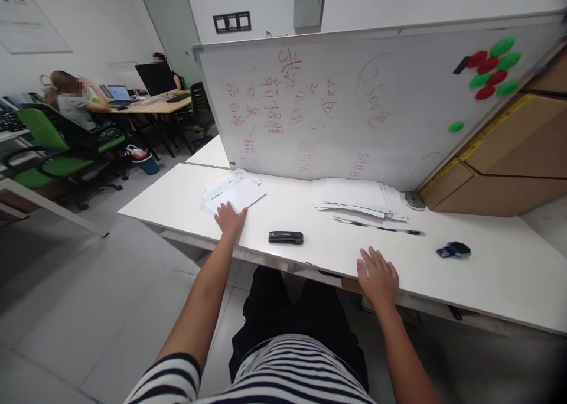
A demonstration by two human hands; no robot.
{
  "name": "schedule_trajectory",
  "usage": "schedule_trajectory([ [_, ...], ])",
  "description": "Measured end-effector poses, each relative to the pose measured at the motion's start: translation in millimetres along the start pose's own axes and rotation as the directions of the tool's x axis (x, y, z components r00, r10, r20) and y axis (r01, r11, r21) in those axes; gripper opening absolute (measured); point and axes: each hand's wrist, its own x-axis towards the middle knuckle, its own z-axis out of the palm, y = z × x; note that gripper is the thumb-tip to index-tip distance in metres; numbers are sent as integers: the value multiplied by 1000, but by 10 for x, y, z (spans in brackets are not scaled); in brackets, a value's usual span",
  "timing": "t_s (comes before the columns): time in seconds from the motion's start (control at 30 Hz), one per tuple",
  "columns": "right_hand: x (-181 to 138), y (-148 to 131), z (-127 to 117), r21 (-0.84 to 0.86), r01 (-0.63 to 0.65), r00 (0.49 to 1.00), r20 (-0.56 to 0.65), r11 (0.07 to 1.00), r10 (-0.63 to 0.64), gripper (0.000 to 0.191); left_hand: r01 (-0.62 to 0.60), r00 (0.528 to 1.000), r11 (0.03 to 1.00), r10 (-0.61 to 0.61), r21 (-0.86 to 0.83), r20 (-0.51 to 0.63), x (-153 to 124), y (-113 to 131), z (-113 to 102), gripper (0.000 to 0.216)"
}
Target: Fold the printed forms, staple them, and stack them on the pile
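My left hand (230, 220) lies flat and open on the white table (487, 274), its fingertips touching the near edge of a small stack of papers (233, 191). My right hand (377, 277) rests open at the table's front edge, fingers spread, holding nothing. A black stapler (286, 237) lies between the two hands. A larger pile of white sheets (357, 197) sits beyond my right hand, with a black pen (385, 228) lying in front of it.
A whiteboard (345, 103) with red writing and red and green magnets leans at the table's back. Cardboard boxes (509, 162) stand at the right. A small dark object (454, 250) lies right of the pen. Two people sit at a desk (150, 104) far left, among green chairs.
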Motion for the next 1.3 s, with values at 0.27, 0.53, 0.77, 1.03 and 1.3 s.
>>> schedule_trajectory([
  [0.27, -13, -22, -40, 9, -12, 1000, 21, 1000, 12, 46, -76, 993, 996, 79, 35, -82, -50, 7, -58, 50],
  [0.53, -30, -7, -15, 15, 2, 1000, -3, 1000, -2, 44, -54, 997, 998, 55, 26, -48, -43, -2, -71, 57],
  [0.77, -29, 33, 56, -7, 8, 998, -55, 1000, -8, 42, -41, 995, 998, 45, 43, -93, -48, 13, -32, 68],
  [1.03, -32, 28, 63, -5, 16, 995, -94, 1000, -16, 40, -77, 993, 997, 79, 29, -86, -47, -31, -33, 38],
  [1.3, -35, 31, 65, 3, 14, 994, -104, 1000, -13, 40, -93, 995, 995, 94, 48, -30, -58, -14, -67, 27],
])
